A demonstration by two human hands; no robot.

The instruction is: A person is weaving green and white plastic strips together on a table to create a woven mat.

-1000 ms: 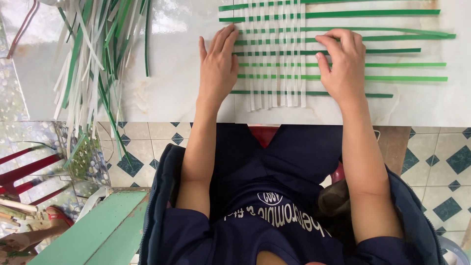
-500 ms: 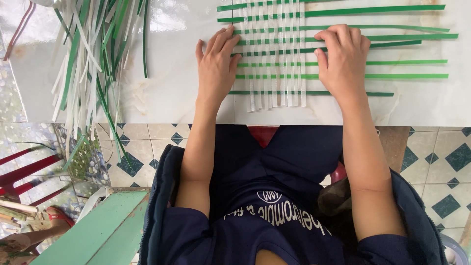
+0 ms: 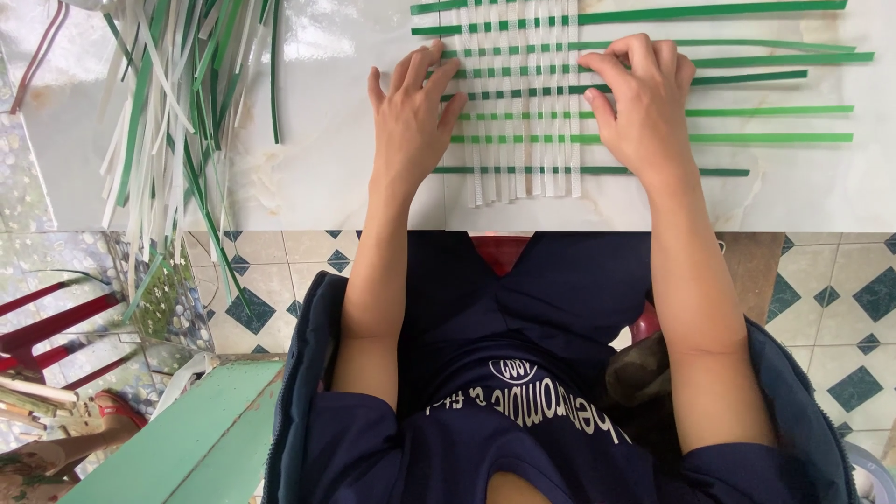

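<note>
A woven mat of green horizontal strips and white vertical strips lies on the white marble tabletop. My left hand rests flat on the mat's left edge, fingers spread over the green strip ends. On the mat's right part my right hand presses down, its curled fingertips touching the white strips and a green strip. Neither hand lifts a strip. Long green strip ends run out to the right.
A loose pile of green and white strips hangs over the table's left front edge. Below are a tiled floor, a green bench, red slats and my dark-clothed lap.
Both hands have shifted a little up the mat, and my right fingers have curled in onto the strips. The mat sits slightly lower in view.
</note>
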